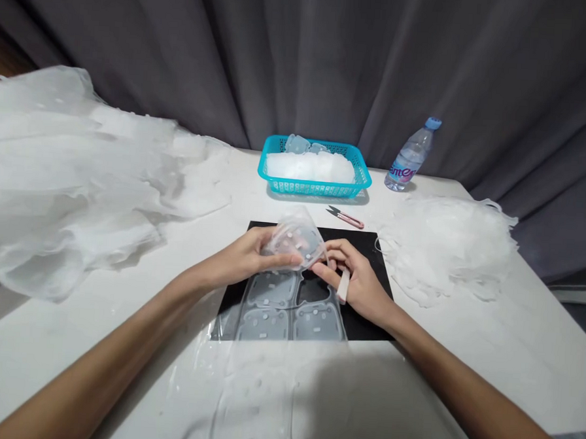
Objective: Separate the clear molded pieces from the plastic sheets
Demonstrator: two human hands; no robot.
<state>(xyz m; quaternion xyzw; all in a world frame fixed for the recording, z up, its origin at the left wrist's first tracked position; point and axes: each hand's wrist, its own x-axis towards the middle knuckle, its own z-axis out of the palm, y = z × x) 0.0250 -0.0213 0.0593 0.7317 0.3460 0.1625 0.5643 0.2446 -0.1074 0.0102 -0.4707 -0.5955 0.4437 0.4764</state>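
My left hand [259, 254] grips a translucent rounded-square piece [296, 239], tilted up above the black mat, thumb across its near edge. At that piece's right corner my right hand [346, 271] has its fingertips pinched. A slim pale pinkish tool [343, 286] sticks out between the right-hand fingers; its working end is hidden, so its kind is unclear. Below both hands a clear sheet [266, 323] of similar rounded-square shapes lies over the black mat [371, 315] and runs toward me. One shape in the sheet is an opening with the black mat showing through.
A turquoise basket [319, 189] behind the mat holds stacked translucent pieces. Pink-handled thread snips [345, 217] lie in front of it. A water bottle [409, 159] stands at back right. Heaps of translucent sheets [79, 169] and thin scraps [453, 244] lie left and right.
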